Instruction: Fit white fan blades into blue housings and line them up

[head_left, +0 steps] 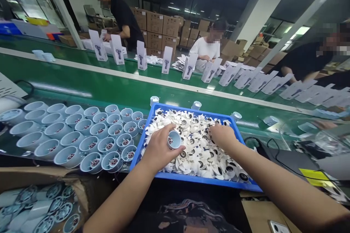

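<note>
My left hand (160, 147) is wrapped around a small light-blue fan housing (174, 139), held above the tray with its open end facing me. Inside the housing a small motor shows. White fan blade wheels (193, 149) with dark round hubs fill a shallow blue tray (188, 180) in front of me. On the tray's right side, my right hand (222, 136) reaches down among the blade wheels, fingers closed together. What its fingertips pinch, if anything, is hidden.
Rows of light-blue housings (90, 143) stand left of the tray. More fill a cardboard box (79, 193) at lower left. Beyond runs a green conveyor (115, 87) with white printed boxes (142, 56). Several people work across it. A dark device with cables (284, 160) lies at right.
</note>
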### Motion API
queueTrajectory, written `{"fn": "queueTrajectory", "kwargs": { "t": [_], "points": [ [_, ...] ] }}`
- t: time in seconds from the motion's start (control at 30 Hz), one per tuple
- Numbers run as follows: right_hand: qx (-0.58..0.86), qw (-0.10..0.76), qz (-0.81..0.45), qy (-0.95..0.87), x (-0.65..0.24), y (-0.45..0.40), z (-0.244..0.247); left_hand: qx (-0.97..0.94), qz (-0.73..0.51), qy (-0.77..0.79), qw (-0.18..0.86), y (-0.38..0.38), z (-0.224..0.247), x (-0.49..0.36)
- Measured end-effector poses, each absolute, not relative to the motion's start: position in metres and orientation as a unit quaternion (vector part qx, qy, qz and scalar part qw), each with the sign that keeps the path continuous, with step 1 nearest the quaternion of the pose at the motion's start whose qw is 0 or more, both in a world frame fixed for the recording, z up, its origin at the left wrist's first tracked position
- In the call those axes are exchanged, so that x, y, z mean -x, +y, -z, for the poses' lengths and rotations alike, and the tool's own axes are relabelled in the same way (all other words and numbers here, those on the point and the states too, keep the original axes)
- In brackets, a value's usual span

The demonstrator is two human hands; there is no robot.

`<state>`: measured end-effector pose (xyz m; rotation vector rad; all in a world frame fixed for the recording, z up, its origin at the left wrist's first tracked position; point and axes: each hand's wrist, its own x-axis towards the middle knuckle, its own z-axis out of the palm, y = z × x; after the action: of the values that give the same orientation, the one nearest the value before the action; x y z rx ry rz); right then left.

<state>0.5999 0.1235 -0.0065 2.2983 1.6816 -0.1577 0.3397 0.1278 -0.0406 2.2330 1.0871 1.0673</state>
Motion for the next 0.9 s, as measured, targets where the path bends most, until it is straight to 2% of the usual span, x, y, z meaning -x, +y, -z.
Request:
{"fn": "queueTrajectory", "kwargs": {
  "t": [0.2, 0.3, 0.4, 0.53, 0.77, 0.9],
  "points": [
    [-0.799, -0.127, 0.156, 0.567, -0.609, 0.099, -0.011, -0.797, -0.41, 0.37, 0.243, 0.128, 0.045, -0.341],
    [-0.712, -0.271, 0.264, 0.591, -0.601, 0.08, -0.012, -0.812, -0.409, 0.336, 0.244, 0.126, 0.042, -0.344],
    [-0.614, -0.354, 0.329, 0.625, -0.582, 0.063, -0.009, -0.836, -0.403, 0.298, 0.224, 0.117, 0.034, -0.35],
    [-0.533, -0.392, 0.296, 0.689, -0.554, 0.046, -0.014, -0.847, -0.402, 0.278, 0.211, 0.101, 0.022, -0.357],
    [-0.488, -0.349, 0.17, 0.782, -0.541, 0.041, -0.027, -0.842, -0.445, 0.277, 0.123, 0.082, 0.022, -0.363],
    [-0.475, -0.364, 0.146, 0.788, -0.545, 0.043, -0.029, -0.829, -0.471, 0.292, 0.078, 0.075, 0.015, -0.369]
  ]
}}
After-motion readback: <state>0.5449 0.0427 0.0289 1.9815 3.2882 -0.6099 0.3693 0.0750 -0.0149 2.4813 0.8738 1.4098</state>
